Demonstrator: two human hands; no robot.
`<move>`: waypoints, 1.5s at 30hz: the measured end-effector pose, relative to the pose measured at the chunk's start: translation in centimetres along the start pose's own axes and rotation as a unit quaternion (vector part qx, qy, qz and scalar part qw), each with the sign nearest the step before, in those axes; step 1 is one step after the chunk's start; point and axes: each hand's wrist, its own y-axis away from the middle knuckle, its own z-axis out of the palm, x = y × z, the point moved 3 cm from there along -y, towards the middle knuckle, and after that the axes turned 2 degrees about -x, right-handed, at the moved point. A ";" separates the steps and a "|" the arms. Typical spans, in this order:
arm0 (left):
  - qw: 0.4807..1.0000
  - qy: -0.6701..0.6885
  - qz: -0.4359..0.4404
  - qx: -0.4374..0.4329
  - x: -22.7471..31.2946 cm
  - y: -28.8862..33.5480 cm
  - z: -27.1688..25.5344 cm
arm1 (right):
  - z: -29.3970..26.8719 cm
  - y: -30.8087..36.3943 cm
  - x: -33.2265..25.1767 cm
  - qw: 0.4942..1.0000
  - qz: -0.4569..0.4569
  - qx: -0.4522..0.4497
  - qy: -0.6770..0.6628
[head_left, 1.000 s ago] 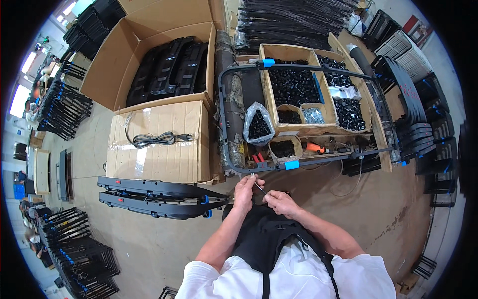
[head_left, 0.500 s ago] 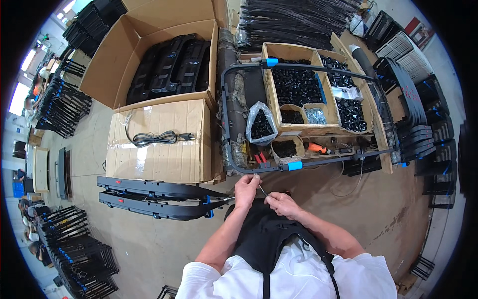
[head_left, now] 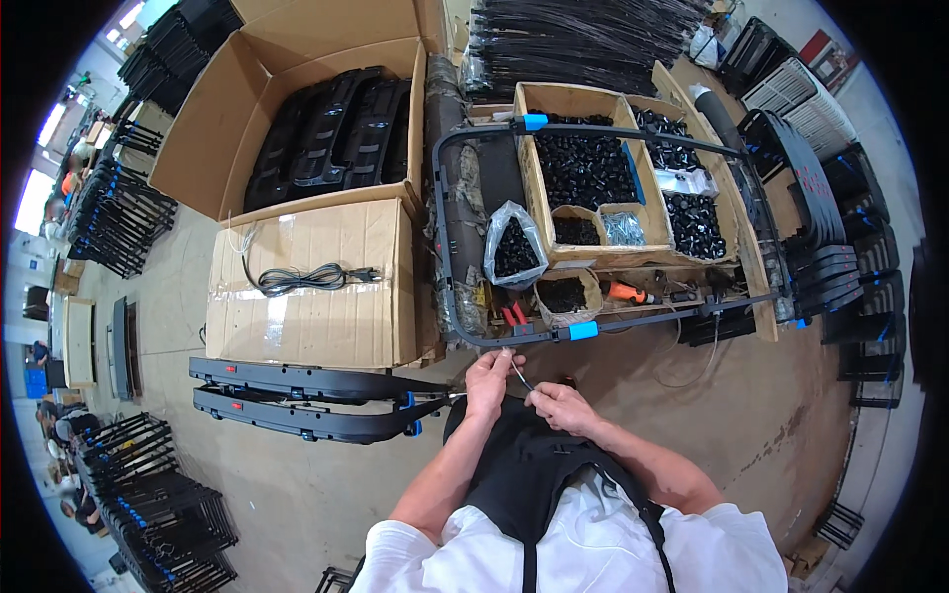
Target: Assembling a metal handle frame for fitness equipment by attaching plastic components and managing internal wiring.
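Observation:
In front of my waist, a thin wire-like strand (head_left: 521, 377) runs between my two hands. My left hand (head_left: 486, 383) is closed in a pinch on its upper end, just below the near rail of a black tubular frame (head_left: 524, 335). My right hand (head_left: 561, 407) is closed around its lower end, a little to the right and nearer to me. What lies inside the fingers is hidden. The frame is a rounded rectangle with blue clips, lying across the bench and over a wooden parts box (head_left: 524, 148).
The box holds black plastic parts and silver screws (head_left: 624, 228). Near it are a plastic bag (head_left: 516, 247) and an orange-handled tool (head_left: 629, 292). Left stand a coiled black cable (head_left: 306, 278) on a carton (head_left: 297, 331), an open carton (head_left: 213, 128), and two long black rails (head_left: 297, 373).
My hands keep their grip on the strand and have barely moved. The whole view has shifted slightly, with the bench a little further left.

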 end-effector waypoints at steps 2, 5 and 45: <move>1.000 -0.007 0.014 0.006 -0.1 0.0 -0.2 | 0.0 -0.1 0.1 1.000 -0.003 -0.002 0.000; 0.998 -0.067 0.019 0.010 0.7 -0.4 -0.3 | -0.1 -0.1 0.1 1.000 -0.006 -0.002 0.001; 0.995 0.046 -0.069 0.057 1.2 1.6 0.0 | -0.3 -1.6 0.3 0.996 0.028 -0.078 -0.039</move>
